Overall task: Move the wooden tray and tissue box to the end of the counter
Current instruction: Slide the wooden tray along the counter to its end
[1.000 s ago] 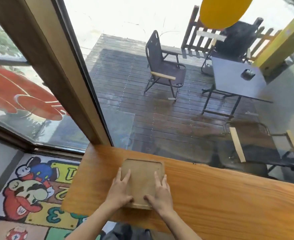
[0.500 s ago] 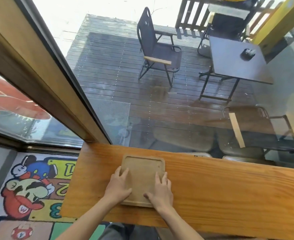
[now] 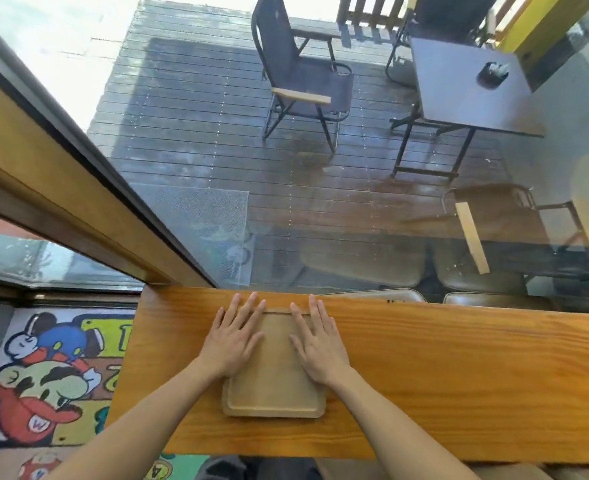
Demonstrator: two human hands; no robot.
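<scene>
A pale wooden tray (image 3: 275,382) with rounded corners lies flat on the orange wooden counter (image 3: 442,382), near its left end. My left hand (image 3: 232,337) rests palm down on the tray's left side, fingers spread and reaching past the far edge. My right hand (image 3: 317,341) lies flat on its right side in the same way. Neither hand grips the tray. No tissue box is in view.
The counter's left end (image 3: 126,368) drops off to a cartoon floor mat (image 3: 43,386). A glass window (image 3: 321,202) runs along the counter's far edge, with a wooden frame (image 3: 61,202) at left. Outside are a chair (image 3: 300,84) and a table (image 3: 466,84).
Both hands have slid from the tray's near edge up to its far half, fingers now flat and spread. The view has tilted down, so the tray sits closer to me.
</scene>
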